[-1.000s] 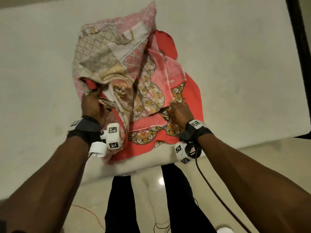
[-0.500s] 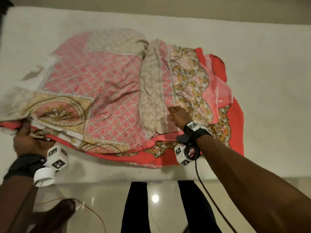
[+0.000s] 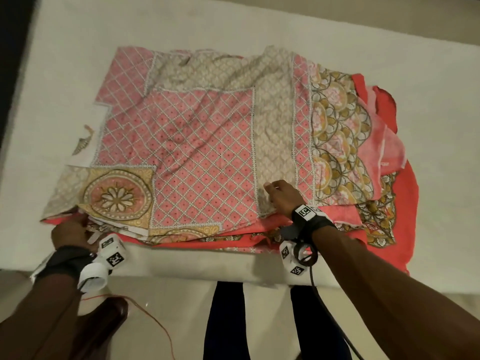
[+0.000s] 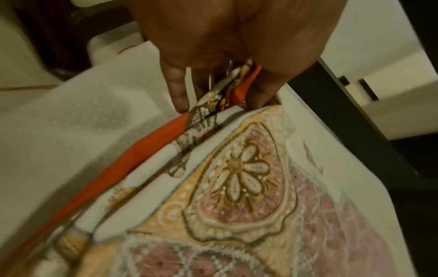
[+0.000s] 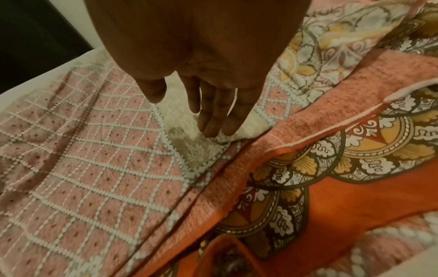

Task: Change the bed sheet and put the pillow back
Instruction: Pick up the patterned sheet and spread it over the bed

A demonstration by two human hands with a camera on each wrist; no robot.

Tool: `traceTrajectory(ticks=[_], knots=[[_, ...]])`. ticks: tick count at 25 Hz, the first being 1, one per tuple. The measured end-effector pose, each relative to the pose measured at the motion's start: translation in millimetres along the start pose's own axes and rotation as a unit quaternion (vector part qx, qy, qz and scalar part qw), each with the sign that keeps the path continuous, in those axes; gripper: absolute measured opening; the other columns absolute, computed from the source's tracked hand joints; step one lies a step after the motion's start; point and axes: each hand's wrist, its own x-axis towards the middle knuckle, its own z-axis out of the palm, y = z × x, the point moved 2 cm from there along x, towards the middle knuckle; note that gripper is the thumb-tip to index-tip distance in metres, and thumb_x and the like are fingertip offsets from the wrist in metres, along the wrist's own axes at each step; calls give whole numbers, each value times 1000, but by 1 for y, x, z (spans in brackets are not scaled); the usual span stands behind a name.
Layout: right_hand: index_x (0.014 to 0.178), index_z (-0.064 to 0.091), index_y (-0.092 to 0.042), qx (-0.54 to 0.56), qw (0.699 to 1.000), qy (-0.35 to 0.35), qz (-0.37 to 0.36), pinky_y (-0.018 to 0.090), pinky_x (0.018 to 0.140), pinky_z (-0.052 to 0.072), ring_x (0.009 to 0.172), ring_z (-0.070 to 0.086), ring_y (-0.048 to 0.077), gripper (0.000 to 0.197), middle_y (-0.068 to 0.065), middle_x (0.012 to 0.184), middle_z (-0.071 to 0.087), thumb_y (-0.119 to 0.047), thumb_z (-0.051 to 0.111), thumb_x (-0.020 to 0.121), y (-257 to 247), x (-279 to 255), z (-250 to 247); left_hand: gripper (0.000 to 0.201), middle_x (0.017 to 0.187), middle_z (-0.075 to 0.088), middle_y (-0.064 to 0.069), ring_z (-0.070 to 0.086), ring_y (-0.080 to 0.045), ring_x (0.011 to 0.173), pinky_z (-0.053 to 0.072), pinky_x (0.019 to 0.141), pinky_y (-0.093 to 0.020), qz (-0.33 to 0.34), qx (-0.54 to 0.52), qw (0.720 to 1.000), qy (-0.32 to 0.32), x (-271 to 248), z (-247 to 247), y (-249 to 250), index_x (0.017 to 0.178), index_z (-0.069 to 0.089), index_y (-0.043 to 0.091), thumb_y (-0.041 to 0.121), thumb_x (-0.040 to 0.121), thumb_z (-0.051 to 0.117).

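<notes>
The bed sheet (image 3: 205, 152), pink and red with a diamond grid and gold flower medallions, lies partly folded in several layers on the bare white mattress (image 3: 389, 61), spread across the middle and reaching the near edge at 6 o'clock. Its red underside shows along the near edge and at 3 o'clock.

The left hand (image 3: 68, 231) sits at the sheet's near left corner, about 8 o'clock. In the left wrist view the left hand (image 4: 227, 46) points its fingers down and forward, the thumb and fingers (image 4: 177, 90) pinching a bunched strip of the sheet's edge between them. The forearm runs in from the lower left.

The right hand (image 3: 281, 197) rests on top of the sheet, near 5 o'clock of the folded pile. In the right wrist view the right hand (image 5: 201, 56) has straight fingers held close together, the fingertips (image 5: 213, 123) touching a raised pale fold of the cloth, thumb apart to the side. That arm reaches in from the lower right.

Below the mattress edge are the person's dark trouser legs (image 3: 223, 320) and a thin red cord (image 3: 155, 323) on the pale floor (image 3: 181, 302).
</notes>
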Motion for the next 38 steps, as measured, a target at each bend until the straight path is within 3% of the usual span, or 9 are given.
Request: traceTrajectory(ticks=[3, 6, 10, 15, 21, 27, 30, 34, 38], knots=[[128, 55, -12, -26, 999, 25, -12, 28, 78, 37, 107, 61, 30, 50, 11, 123, 64, -51, 49, 98, -4, 1, -12, 77, 155, 35, -20, 36, -40, 141, 36, 111, -47, 103, 170, 977, 84, 6, 0, 14, 151, 33, 7, 38, 82, 50], [134, 51, -8, -36, 997, 65, -3, 29, 82, 37, 113, 57, 32, 53, 12, 130, 59, -47, 50, 99, 0, 5, -37, 69, 149, 35, -22, 32, -41, 136, 27, 113, -51, 264, 246, 927, 104, -26, 31, 29, 145, 37, 6, 26, 83, 59], [140, 45, -3, -45, 992, 117, 27, 34, 86, 40, 116, 54, 35, 59, 17, 135, 51, -43, 54, 97, 30, 10, -78, 44, 138, 47, -20, 42, -41, 129, 37, 109, -53, 413, 306, 853, -90, -100, 120, 32, 130, 54, 8, 9, 87, 61], [133, 46, 1, -58, 969, 219, 97, 47, 96, 42, 118, 47, 44, 61, 23, 132, 44, -35, 62, 87, 95, 11, -134, 40, 146, 39, -6, 32, -27, 133, 40, 108, -42, 549, 379, 662, -342, -222, 235, -9, 130, 57, 16, 11, 90, 58], [140, 38, 1, 35, 940, 243, 236, 48, 97, 47, 123, 48, 41, 87, 24, 141, 41, -44, 74, 75, 181, 10, -170, 47, 142, 40, -5, 34, -28, 131, 47, 98, -47, 552, 422, 593, -407, -321, 323, -49, 134, 53, 18, 15, 88, 57], [99, 55, -5, 348, 919, 88, 160, 26, 48, 48, 66, 59, 25, 54, 16, 87, 63, -50, 77, 79, 199, 19, -166, 66, 149, 36, -7, 32, -31, 136, 44, 104, -52, 532, 452, 581, -419, -375, 374, -81, 148, 37, 17, 20, 87, 62], [105, 56, -12, 322, 936, 115, 85, 35, 63, 54, 79, 64, 24, 41, 6, 95, 67, -40, 74, 79, 183, 28, -177, 85, 161, 22, -11, 23, -34, 145, 36, 112, -50, 515, 451, 604, -408, -391, 390, -92, 157, 20, 14, 28, 87, 67], [115, 68, -10, 368, 927, 48, -47, 32, 74, 54, 72, 61, 14, 33, -2, 87, 67, -9, 65, 82, 131, 19, -204, 102, 161, 24, -16, 25, -34, 147, 30, 117, -46, 451, 361, 735, -355, -408, 404, -85, 158, 13, 12, 31, 79, 74], [113, 61, 10, 438, 888, -103, -92, 20, 48, 48, 56, 59, 11, 25, 11, 79, 60, 1, 60, 90, 82, -5, -210, 48, 126, 66, -11, 62, -30, 115, 49, 90, -33, 397, 237, 836, -296, -395, 406, -43, 130, 60, 18, 26, 84, 66]])
